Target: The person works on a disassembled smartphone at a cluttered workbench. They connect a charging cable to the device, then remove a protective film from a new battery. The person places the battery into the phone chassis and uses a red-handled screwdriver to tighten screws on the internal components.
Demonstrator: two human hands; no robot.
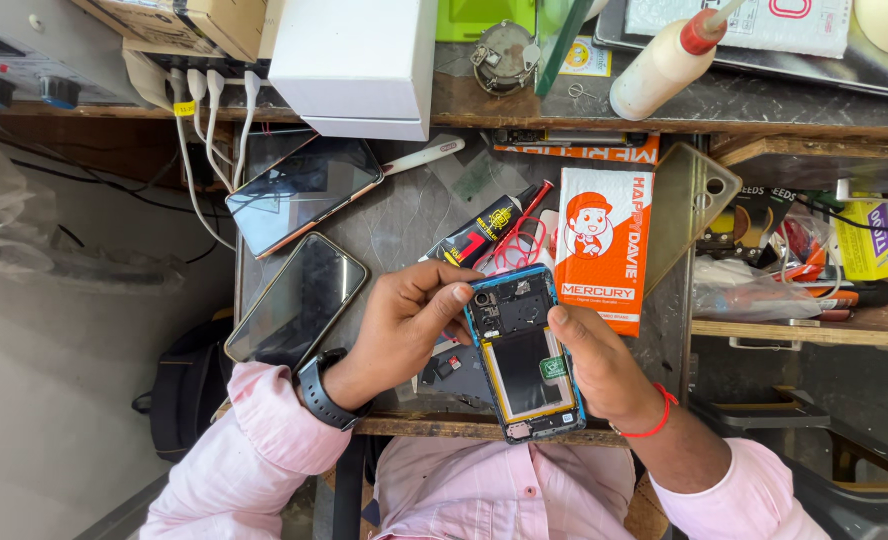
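Opened blue phone [524, 352], back cover already off and its battery and circuit board showing, is being held above the grey surface [404, 215] near its front edge. Right hand [604, 365] is gripping its right side, fingers closed on the frame; left hand [404, 320] is pinching its top-left corner. Internals are looking still in place. Two dark phones [299, 240] are lying just left.

Three phones [522, 350] — two hands [404, 325]

I wear a pale pink shirt [484, 490] with long sleeves rolled back at the cuffs. A black smartwatch [316, 388] with a dark strap sits on my left wrist. A thin red thread bracelet [652, 420] circles my right wrist.
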